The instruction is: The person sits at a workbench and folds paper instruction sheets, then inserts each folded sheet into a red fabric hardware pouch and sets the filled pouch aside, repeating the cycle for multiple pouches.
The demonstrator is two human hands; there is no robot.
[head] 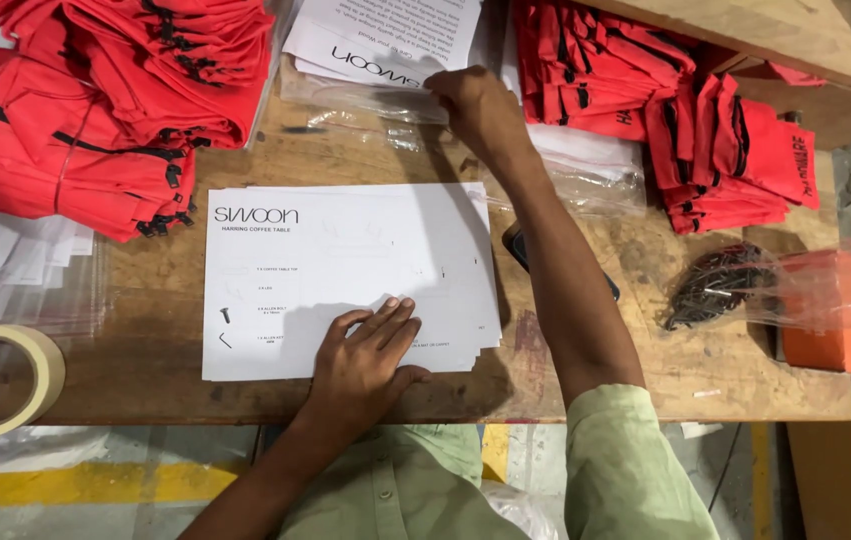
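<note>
Left hand [370, 350] lies flat on the near paper stack [345, 270]; right hand [475, 105] seemingly pinches the far paper stack [385, 40].

left hand [370, 352] flat, palm down, fingers together pointing up-right, forearm coming in from bottom centre. right arm fully extended forward across frame, right hand [473, 100] at far end, fingers curled in a pinch, wrist bent slightly left
</note>
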